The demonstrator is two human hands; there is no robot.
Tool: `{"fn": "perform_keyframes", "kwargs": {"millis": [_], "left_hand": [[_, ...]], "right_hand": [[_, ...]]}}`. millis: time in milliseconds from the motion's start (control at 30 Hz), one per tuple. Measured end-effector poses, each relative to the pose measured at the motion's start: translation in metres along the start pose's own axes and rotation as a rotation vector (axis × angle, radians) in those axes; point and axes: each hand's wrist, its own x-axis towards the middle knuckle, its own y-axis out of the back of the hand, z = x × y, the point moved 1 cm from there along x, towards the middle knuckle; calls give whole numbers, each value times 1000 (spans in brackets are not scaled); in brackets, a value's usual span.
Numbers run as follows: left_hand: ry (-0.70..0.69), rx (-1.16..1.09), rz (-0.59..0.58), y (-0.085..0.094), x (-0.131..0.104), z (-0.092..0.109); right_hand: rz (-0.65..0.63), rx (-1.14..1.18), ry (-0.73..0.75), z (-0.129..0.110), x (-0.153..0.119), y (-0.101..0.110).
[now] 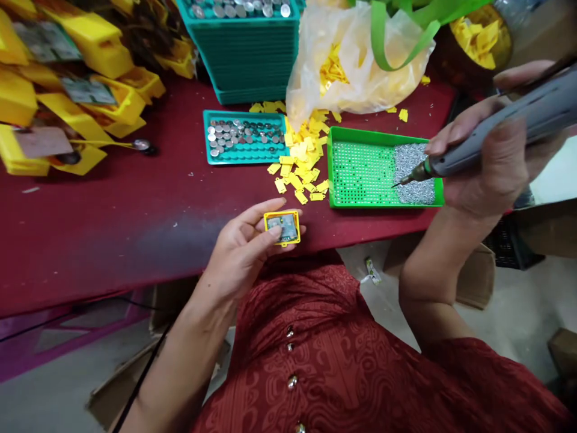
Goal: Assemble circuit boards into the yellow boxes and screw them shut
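Note:
My left hand [247, 243] is closed round a small yellow plastic case [283, 243], held above the table's front edge with its inside facing up. A green circuit board [288, 225] sits in the case, and my thumb rests on it. In my right hand [491, 156] is a grey electric screwdriver [491, 123], gripped by its body and tilted down to the left. Its thin bit points into a green perforated tray [386, 204], beside a heap of small silver screws [413, 174]. Whether a screw sits on the bit is too small to tell.
Small yellow plates [306, 162] lie loose between the green tray and a teal tray [216, 157] of round metal pieces. Behind stand stacked teal trays [256, 60] and a plastic bag [360, 66]. Yellow cases with boards [67, 90] are piled at left on the red table [112, 222].

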Motion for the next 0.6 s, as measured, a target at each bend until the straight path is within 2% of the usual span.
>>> {"fn": "perform_keyframes", "kwargs": {"millis": [33,100,200,267,333,400,467,533,600], "left_hand": [[8,-7,6,-1,1,1],[19,-18,15,-4,3,1],[20,-42,23,-7,7,0],[18,-45,23,-10,10,-1],[16,-29,15,-12,12,-1],[16,-20,1,-14,13,0],[16,-20,-10,-15,14,0],[14,-16,-16,-16,14,1],[12,-15,-21,-16,15,2]], "right_hand": [[162,72,82,-2,0,-12],[258,117,27,-10,-2,-35],[322,39,-117,-26,-11,-61],[358,-37,-199,-30,-19,-71],[336,-130,-279,-28,-25,-75],[198,-238,-349,-23,-27,-74],[-140,-285,-374,-22,-27,-71],[-444,-276,-306,-27,-28,-66],[-570,-259,-242,-37,-31,-60]]}}
